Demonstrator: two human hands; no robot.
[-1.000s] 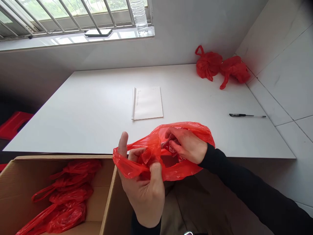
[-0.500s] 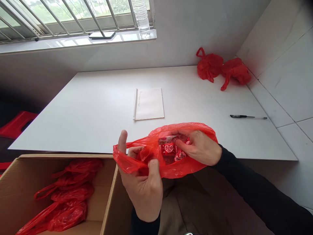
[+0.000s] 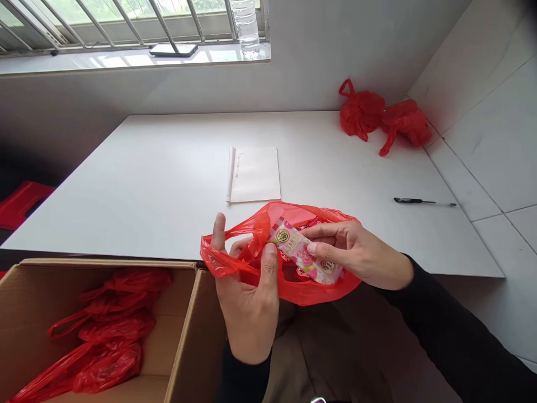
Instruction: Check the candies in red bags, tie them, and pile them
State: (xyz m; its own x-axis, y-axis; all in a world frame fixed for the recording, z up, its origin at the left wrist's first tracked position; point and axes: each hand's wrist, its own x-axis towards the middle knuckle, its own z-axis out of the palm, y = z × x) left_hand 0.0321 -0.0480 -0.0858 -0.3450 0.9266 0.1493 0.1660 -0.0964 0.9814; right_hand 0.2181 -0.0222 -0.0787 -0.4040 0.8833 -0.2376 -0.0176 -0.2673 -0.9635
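A red plastic bag (image 3: 323, 291) gapes between my hands at the table's front edge. My left hand (image 3: 251, 302) grips its left side, with the handle looped over the fingers and the thumb near a candy's upper end. My right hand (image 3: 348, 249) pinches that pink wrapped candy (image 3: 300, 252), a long flat packet with a round gold emblem, over the bag's mouth. Below it, other red wrapped sweets (image 3: 302, 273) show partly inside the bag; the rest of the contents is hidden.
At lower left stands an open cardboard box (image 3: 184, 336) with several red bags (image 3: 113, 330). On the white table (image 3: 168, 168) lie a notebook (image 3: 255, 174), a pen (image 3: 419, 201) and two tied red bags (image 3: 361, 115). A bottle (image 3: 246, 31) and phone (image 3: 173, 50) are on the windowsill.
My right hand has come up out of the bag with the pink candy, which now shows above the opening. My left hand keeps its hold on the bag.
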